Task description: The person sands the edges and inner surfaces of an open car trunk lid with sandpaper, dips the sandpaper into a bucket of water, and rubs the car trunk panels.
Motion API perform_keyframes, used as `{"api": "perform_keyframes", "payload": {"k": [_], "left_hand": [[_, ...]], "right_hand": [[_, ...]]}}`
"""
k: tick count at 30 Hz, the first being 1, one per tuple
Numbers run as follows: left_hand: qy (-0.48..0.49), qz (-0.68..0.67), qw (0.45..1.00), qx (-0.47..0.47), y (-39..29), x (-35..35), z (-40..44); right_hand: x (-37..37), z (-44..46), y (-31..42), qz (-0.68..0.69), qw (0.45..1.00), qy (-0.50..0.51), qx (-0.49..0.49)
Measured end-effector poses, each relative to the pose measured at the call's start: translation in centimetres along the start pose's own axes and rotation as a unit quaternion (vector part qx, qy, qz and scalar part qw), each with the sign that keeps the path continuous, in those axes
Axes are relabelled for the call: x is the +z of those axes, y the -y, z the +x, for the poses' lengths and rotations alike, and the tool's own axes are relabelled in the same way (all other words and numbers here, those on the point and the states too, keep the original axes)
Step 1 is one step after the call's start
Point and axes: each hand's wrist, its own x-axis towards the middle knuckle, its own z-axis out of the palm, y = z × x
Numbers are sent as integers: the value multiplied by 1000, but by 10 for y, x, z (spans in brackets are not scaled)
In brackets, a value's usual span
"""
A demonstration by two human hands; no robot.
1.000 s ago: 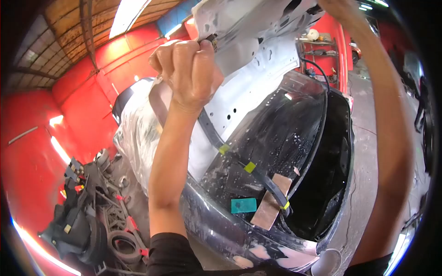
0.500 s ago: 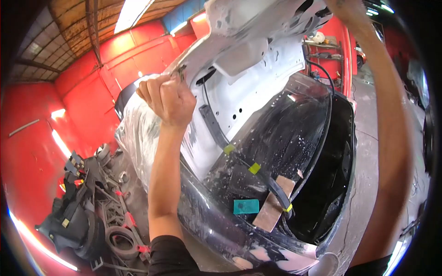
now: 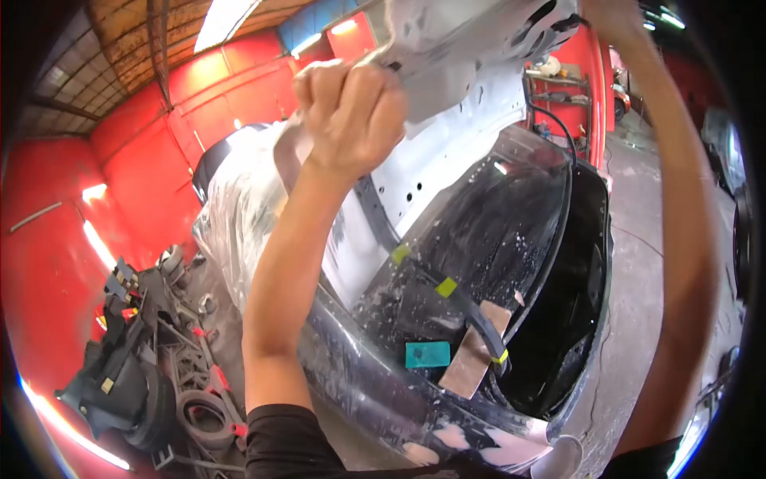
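Note:
A grey and white car lid (image 3: 471,48), patchy like primer, stands raised and tilted over the car body. Closed, with its knuckles toward me, my left hand (image 3: 351,116) grips the lid's left edge. My right hand (image 3: 610,17) is at the lid's upper right corner; its fingers are blurred and partly cut off by the top of the view. Below lies a dark, dusty car surface (image 3: 479,215). On it rest a teal block (image 3: 428,354) and a flat brown board (image 3: 467,371). A dark strip (image 3: 476,321) with yellow tape crosses the board.
Plastic sheeting (image 3: 239,207) drapes the car's left side. Car parts and a round ring-shaped piece (image 3: 209,419) lie on the floor at lower left. Red walls (image 3: 48,279) stand behind, with a shelf (image 3: 562,100) at back right. Concrete floor (image 3: 630,263) runs along the right.
My left hand has moved up and to the right along with the lid's left edge. My right hand stays near the upper right corner. The block and board lie as before.

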Motion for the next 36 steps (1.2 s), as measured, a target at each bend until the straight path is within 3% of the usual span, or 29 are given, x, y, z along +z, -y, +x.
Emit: {"api": "perform_keyframes", "payload": {"k": [3,5,7,8,10,13,15,17,19,23,27,29,31,32,35,36], "left_hand": [[-56,25,998,-2,15,-3,-43],[16,81,995,-52,13,-15,-59],[7,101,993,-55,12,-16,-61],[-37,25,999,-30,11,-7,-38],[-54,10,998,-2,2,8,0],[-25,55,998,-15,12,-7,-39],[-17,88,995,-46,19,-25,-73],[1,63,996,-60,13,-27,-64],[-10,10,999,-48,0,-3,-18],[26,23,996,-79,-11,-4,-9],[10,92,990,-108,-4,-16,-46],[-6,44,995,-84,-12,0,-3],[-55,23,997,-57,-23,19,20],[-66,-3,996,-60,-20,19,13],[2,89,989,-116,-9,-6,-44],[-15,82,985,-151,-3,-8,-64]], "right_hand": [[4,-3,14,5,1000,-14,13],[-6,-6,25,-28,999,-6,18],[-6,-2,28,-42,999,6,26],[-6,-1,27,-47,998,7,31],[4,-2,17,-40,998,-13,49],[-11,2,16,-20,998,57,20],[2,-7,13,-55,997,-12,61],[10,-2,19,-75,996,-25,42],[4,1,23,-24,997,-33,69],[-11,0,36,114,991,22,63],[5,-3,20,-100,991,-41,81],[7,0,28,-78,994,-46,67],[-5,-3,29,36,997,-3,71],[-8,-6,29,95,992,18,75],[5,-9,11,42,995,-35,87],[1,-7,13,11,994,-34,105]]}}
